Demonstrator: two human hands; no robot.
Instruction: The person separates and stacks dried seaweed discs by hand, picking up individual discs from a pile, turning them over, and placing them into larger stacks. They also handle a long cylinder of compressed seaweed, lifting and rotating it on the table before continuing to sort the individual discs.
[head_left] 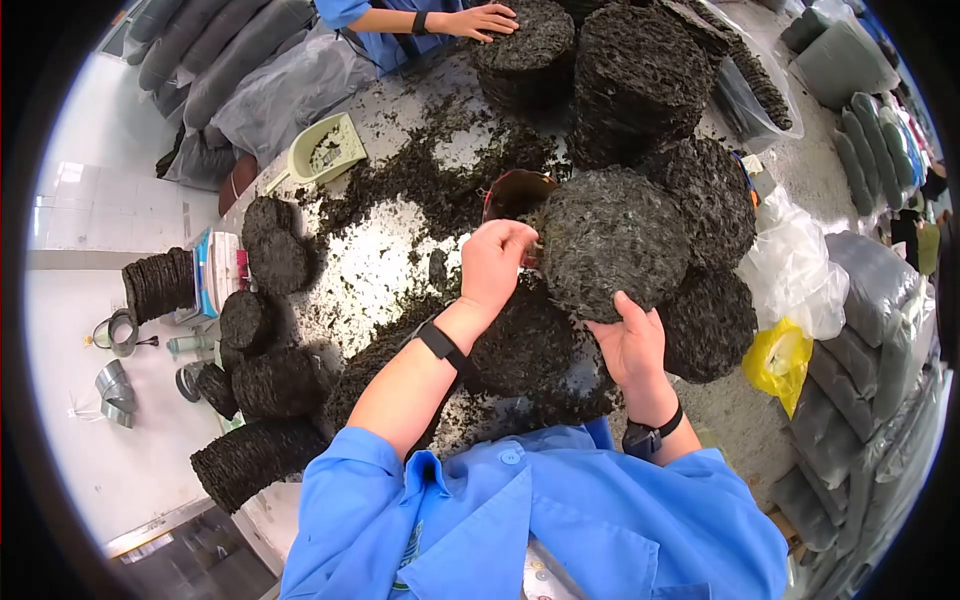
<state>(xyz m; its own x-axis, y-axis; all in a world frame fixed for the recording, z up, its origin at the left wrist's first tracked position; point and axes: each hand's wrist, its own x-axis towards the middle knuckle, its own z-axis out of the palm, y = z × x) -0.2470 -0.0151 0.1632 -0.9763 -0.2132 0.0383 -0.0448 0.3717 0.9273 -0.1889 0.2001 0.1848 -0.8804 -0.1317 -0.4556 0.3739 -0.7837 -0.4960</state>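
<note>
No readable writing or labels anywhere. Left hand (495, 262) curled, fingers closed on the left edge of the round dark seaweed stack (612, 240) — right hand (630, 345) grips its lower edge, thumb on top. Stack sits mid-table (390, 270), tilted toward the person, among other stacks — a co-worker's hand (483, 20) presses a far stack (527, 50).

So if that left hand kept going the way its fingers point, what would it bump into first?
Probably the brown bowl just beyond the left hand, though depth is hard to judge; the hand already touches the round dark disc.
</note>
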